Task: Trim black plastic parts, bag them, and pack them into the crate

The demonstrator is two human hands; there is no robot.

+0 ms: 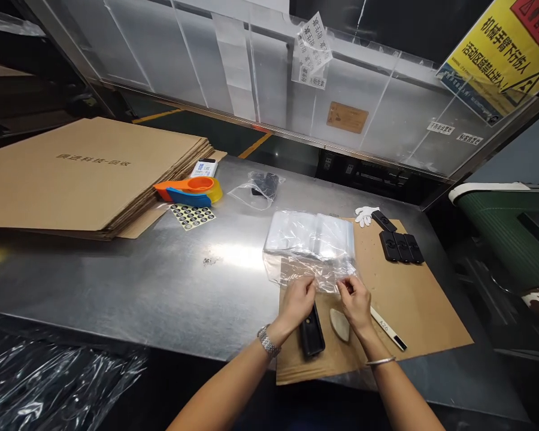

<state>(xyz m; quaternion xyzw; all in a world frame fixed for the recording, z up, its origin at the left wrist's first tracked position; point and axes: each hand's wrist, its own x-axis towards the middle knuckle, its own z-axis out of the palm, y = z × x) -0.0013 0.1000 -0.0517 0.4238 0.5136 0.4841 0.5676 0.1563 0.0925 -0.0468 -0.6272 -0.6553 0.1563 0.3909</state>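
My left hand (299,300) and my right hand (354,298) each pinch the near edge of a clear plastic bag (314,272), stretched between them. The bag's far part lies over a pile of clear plastic bags (291,233). Under my left hand, a black plastic part (312,335) rests on the cardboard sheet (413,317), its upper end partly hidden. Between my wrists lies a pale, rounded flat piece (340,325). A cream-coloured handle marked A26 (388,329) sits beside my right wrist, its upper end hidden.
Several black parts (402,247) and a white glove (366,215) lie at the back right. To the left are stacked cardboard sheets (85,173), an orange-and-blue tape dispenser (191,191), a sticker sheet (192,215) and a bag with a black item (265,184). A clear panel (273,72) stands behind.
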